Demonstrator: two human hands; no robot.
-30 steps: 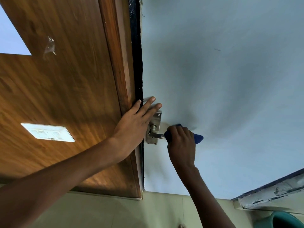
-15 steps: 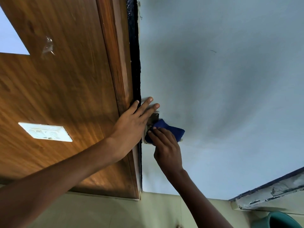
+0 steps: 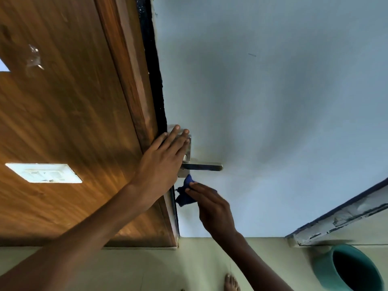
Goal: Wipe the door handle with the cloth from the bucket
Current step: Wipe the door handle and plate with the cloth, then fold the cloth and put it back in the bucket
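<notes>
A silver lever door handle (image 3: 204,166) sticks out to the right from its metal plate on the pale blue door (image 3: 273,122). My left hand (image 3: 161,162) lies flat with fingers spread over the door's edge and the top of the plate, holding nothing. Just below the handle my right hand (image 3: 212,206) pinches a dark blue cloth (image 3: 184,195). The cloth hangs beside the door's edge, a little under the plate and apart from the lever. A teal bucket (image 3: 321,267) stands on the floor at the lower right.
A brown wooden panel (image 3: 63,122) with a white switch plate (image 3: 43,172) fills the left. A worn white and blue ledge (image 3: 340,219) runs along the right above the bucket. My bare foot (image 3: 231,283) shows on the pale floor below.
My right hand has drawn the cloth off the handle and down below the plate, leaving the lever bare. The view has tilted down, showing more of the bucket. My left hand stays put.
</notes>
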